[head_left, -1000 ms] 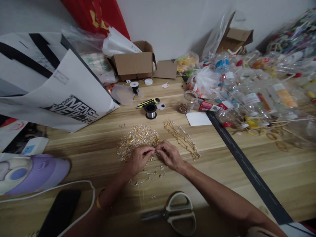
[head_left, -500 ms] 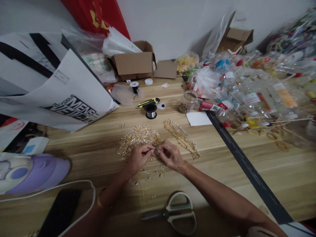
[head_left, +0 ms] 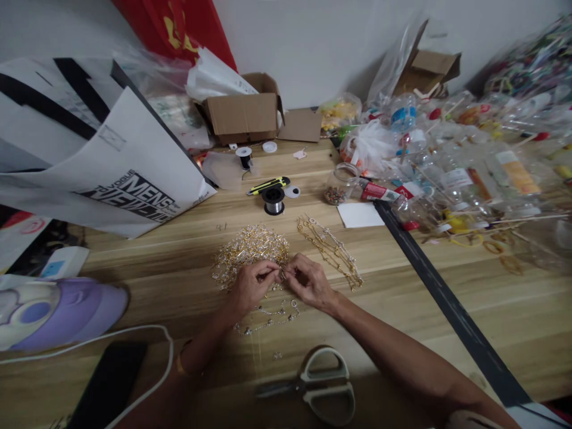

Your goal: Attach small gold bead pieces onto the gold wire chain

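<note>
Glinting jewellery piece (head_left: pixel 281 274) sits between the fingertips of both hands, over the near right edge of a bead-and-link pile (head_left: pixel 250 244); too small to make out its exact form or which way it points. Left hand (head_left: pixel 254 285): thumb and forefinger drawn into a narrow pinch on the piece, back of hand up, forearm slanting in from lower left, gold-coloured bangle (head_left: pixel 180 364) at the wrist. Right hand (head_left: pixel 308 280): also pinched narrow on the piece, tips pointing left and almost meeting the left's, knuckles raised, forearm running in from lower right.

Silver-coloured chain (head_left: pixel 269 323) lies just nearer the wearer, on the desk (head_left: pixel 156 262); long axis left to right, bowed in an open curve, ring at its right end. Finished-looking gold and silver strands (head_left: pixel 330 250) lie right of the pile, roughly parallel, running from far left to near right. Scissors (head_left: pixel 328 387) lie flat nearest the wearer, blades to the left, handles right.

Beyond the pile: wire spool (head_left: pixel 273 202) standing upright, yellow-and-black utility knife (head_left: pixel 268 186) just behind it, bead jar (head_left: pixel 339 186) farther right.

Writing: white shopping bag (head_left: pixel 129 161) at left reads "VOGUE" and "MENS" in slanting print, a larger line beginning "NEW" beneath. Bottle labels at right too small to read.
</note>
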### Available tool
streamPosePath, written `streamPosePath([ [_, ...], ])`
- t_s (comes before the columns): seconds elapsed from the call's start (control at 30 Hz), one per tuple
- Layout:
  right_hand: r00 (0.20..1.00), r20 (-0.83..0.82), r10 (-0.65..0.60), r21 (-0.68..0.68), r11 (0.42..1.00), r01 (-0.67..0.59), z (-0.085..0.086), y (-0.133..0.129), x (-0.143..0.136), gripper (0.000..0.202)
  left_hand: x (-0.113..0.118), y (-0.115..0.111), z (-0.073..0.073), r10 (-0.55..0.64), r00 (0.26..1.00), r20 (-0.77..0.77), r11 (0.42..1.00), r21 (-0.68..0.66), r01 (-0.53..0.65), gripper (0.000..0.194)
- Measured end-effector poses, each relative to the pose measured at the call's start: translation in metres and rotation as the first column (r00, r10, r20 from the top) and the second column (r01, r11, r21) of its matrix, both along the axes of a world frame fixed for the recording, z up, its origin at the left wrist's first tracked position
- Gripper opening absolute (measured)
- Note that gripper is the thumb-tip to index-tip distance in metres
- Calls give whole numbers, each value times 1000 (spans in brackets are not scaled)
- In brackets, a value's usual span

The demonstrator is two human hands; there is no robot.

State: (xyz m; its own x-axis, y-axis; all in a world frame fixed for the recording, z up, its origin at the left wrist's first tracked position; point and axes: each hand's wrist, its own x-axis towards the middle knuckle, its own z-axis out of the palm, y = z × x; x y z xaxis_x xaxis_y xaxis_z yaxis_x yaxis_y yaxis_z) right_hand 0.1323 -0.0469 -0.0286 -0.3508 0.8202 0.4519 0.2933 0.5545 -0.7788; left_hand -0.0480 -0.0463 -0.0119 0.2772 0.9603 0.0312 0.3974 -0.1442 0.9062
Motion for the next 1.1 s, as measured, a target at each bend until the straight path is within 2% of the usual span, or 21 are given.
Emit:
streamPosePath([
  [0.37, 1000, 3, 5, 2, 1000, -5, 0, 1, 0, 9, 0, -3, -2, 17, 993, -117, 991, 132, -1, 11],
  [0.7, 1000, 8, -12, 23, 1000, 12, 0, 1, -1, 8, 1, -5, 1, 8, 972, -234, 958, 280, 60, 12],
  [1.1, 999, -3, -34, 13, 999, 34, -2, 1, -1, 8, 1, -6, -1, -6, 966, -260, 947, 310, 89, 12],
])
